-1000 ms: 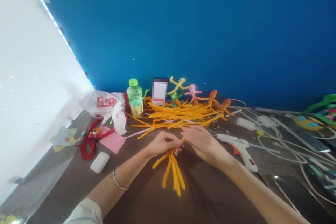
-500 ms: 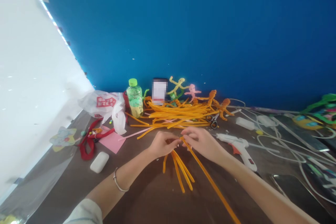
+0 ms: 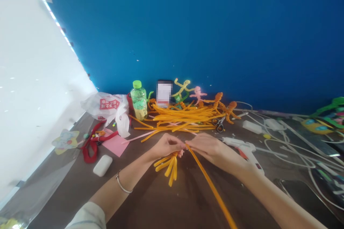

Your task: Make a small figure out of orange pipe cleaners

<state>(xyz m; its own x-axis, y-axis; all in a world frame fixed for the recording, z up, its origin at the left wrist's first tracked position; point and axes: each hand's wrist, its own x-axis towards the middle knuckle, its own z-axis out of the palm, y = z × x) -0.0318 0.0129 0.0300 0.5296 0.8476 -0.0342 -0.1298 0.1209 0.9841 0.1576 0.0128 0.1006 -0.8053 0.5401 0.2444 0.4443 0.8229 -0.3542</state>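
Near the middle of the dark table, my left hand (image 3: 170, 145) pinches a bundle of orange fuzzy stems (image 3: 171, 168), whose loose ends fan out below the fingers. Fingertips of my right hand (image 3: 205, 145) are closed beside it, at the upper end of a long orange stem (image 3: 212, 186) that runs down to the bottom edge. The fingertips of both hands nearly meet, and they hide where the stems join. Behind the hands lies a pile of orange stems (image 3: 185, 116).
Behind stand a green-capped bottle (image 3: 139, 103) and small fuzzy figures (image 3: 198, 93). Scissors (image 3: 220, 126), a glue gun (image 3: 251, 154), white cables and a dark phone (image 3: 303, 193) lie right. At left are a plastic bag (image 3: 107, 105), pink paper (image 3: 116, 145) and a white case (image 3: 102, 165).
The bundle's loose ends have swung to the left and look shorter. My right hand has turned, its back now more upward, and the long stem's lower part has shifted left.
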